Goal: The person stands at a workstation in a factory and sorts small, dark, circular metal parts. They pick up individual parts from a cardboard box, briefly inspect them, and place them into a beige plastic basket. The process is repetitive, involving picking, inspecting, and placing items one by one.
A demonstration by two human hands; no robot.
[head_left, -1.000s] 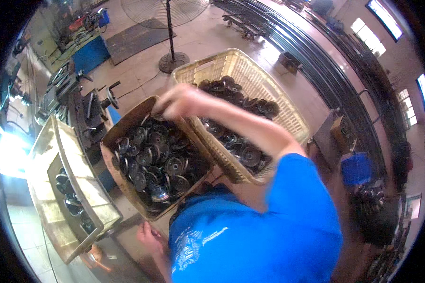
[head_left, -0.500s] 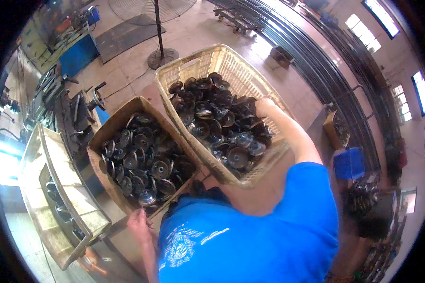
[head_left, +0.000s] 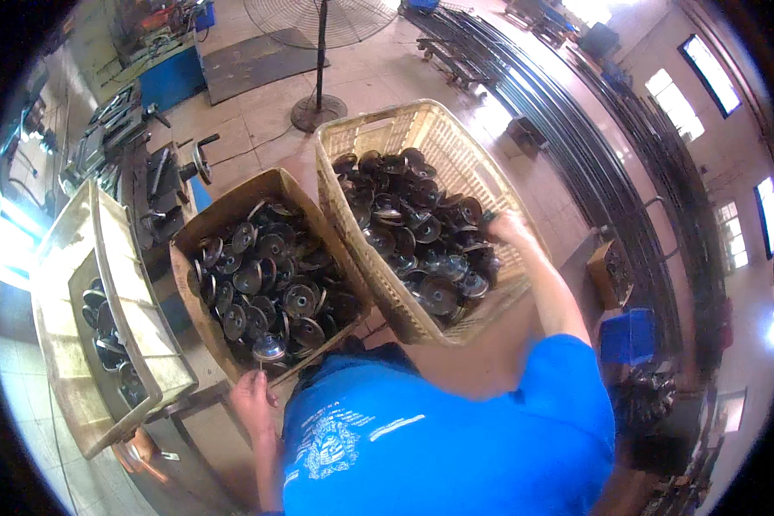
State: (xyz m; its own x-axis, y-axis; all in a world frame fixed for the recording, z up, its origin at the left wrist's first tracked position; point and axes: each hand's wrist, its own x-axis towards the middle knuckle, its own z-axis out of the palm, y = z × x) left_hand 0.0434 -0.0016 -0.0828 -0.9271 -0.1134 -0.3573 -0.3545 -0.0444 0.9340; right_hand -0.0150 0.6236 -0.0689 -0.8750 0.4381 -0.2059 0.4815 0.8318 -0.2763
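Note:
My left hand (head_left: 254,397) is closed in a pinch at the near edge of a cardboard box (head_left: 183,273). Its fingertips seem to grip the thin stem of a shiny round metal part (head_left: 268,347). Many dark disc-shaped metal parts (head_left: 300,300) fill that box in a loose heap. To the right, my right hand (head_left: 509,228) reaches inside a cream plastic basket (head_left: 464,138), at the right side of another heap of such parts (head_left: 437,294). The fingers are curled against a dark disc-shaped part (head_left: 469,210) and appear to hold it; their undersides are hidden.
At the left stands a cream plastic crate (head_left: 159,378) with a few dark parts inside. A machine with a handwheel (head_left: 200,163) is beyond the box. A fan stand (head_left: 319,112) rises behind the basket. Long metal bars (head_left: 542,129) and a blue bin (head_left: 626,337) lie to the right.
The whole view has shifted, so the containers appear lower and slightly right. My right hand stays at the basket's right side, now with a dark part at its fingers. My left hand keeps its pinch.

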